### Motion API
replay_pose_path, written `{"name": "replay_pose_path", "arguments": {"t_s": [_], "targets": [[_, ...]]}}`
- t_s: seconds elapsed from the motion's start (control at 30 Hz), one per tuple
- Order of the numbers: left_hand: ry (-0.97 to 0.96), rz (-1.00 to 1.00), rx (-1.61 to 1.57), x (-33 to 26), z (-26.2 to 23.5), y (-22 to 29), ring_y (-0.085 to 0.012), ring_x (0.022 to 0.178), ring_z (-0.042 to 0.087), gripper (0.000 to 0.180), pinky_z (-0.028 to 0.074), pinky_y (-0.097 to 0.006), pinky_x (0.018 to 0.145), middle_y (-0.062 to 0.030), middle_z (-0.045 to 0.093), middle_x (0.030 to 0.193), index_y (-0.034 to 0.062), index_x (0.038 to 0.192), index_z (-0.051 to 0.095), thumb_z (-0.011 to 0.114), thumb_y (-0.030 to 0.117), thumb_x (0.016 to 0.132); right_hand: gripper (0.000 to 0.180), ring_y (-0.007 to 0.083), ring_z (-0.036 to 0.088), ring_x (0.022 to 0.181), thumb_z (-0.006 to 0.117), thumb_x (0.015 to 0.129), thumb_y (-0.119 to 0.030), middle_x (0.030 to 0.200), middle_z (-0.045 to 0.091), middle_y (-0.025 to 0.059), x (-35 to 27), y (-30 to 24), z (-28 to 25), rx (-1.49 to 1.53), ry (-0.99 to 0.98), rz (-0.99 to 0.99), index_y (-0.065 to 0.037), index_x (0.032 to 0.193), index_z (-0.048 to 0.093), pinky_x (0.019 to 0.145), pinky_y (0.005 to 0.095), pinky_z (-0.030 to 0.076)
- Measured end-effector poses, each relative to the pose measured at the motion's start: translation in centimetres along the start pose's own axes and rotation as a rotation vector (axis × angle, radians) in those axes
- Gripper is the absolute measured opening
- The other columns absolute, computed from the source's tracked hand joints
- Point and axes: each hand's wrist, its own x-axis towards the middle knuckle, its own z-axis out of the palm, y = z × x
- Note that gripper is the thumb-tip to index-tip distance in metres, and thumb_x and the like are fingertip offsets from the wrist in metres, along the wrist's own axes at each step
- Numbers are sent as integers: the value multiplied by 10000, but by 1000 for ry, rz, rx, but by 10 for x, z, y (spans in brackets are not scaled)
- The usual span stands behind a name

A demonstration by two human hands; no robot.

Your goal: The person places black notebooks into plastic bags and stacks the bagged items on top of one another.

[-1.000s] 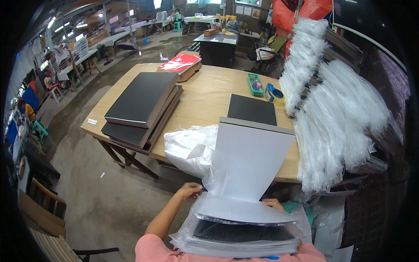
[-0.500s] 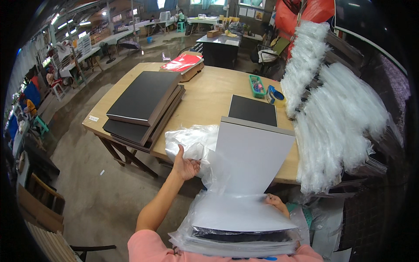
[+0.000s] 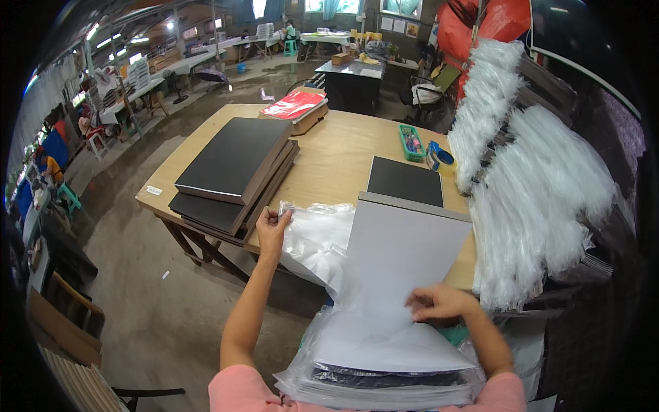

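My left hand pinches the far left corner of a clear plastic sleeve, which lies crumpled over the table's near edge. My right hand hangs over the lower part of a pale grey-white board, fingers loosely bent and apart, with nothing seen in them. This board has a dark strip along its far end and slopes from the table toward me. Close to my body rests a stack of plastic-sleeved sheets, pale on top with a dark layer below. Whether the board's near end sits inside the sleeve I cannot tell.
Thick black-covered albums are piled on the left of the wooden table. Behind them lies a red-topped stack. A black panel, a green basket and tape rolls lie right. Plastic sleeves are heaped beyond.
My left hand has gone from open beside the sleeve to gripping its far corner, spreading it leftward. My right hand has moved up from the stack's right edge to above the board.
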Motion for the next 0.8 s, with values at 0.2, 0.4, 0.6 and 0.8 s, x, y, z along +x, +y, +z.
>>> {"name": "replay_pose_path", "arguments": {"t_s": [0.2,0.4,0.6,0.8], "targets": [[-92,91,-115,-5,14,28,-160,830,642,225,557,-280,743,-147,642,886,43,813,441,655,-25,811,416,244,533,1116,641,763,-43,1159,564,136,157,-134,-42,-56,372,-504,-22,1161,519,934,371,451],[-37,70,-116,-12,12,28,-201,877,644,222,556,-296,765,-198,636,943,30,850,437,642,-46,812,352,328,585,1004,625,707,-28,1052,632,177,283,-128,-37,-631,302,-238,-26,1056,582,826,374,492],[0,33,-11,-4,19,28,-167,734,654,391,531,-242,679,-105,650,822,-21,1110,486,691,-26,777,73,355,639,724,639,663,-30,705,641,175,296,-109,-21,-485,677,-338,-15,735,640,649,430,510],[-25,68,201,2,14,24,-54,537,512,405,411,-175,526,14,551,607,-26,1092,608,766,39,724,61,351,636,733,611,688,-43,735,625,179,292,-120,-4,-703,724,-348,-17,743,618,654,425,520]]}}
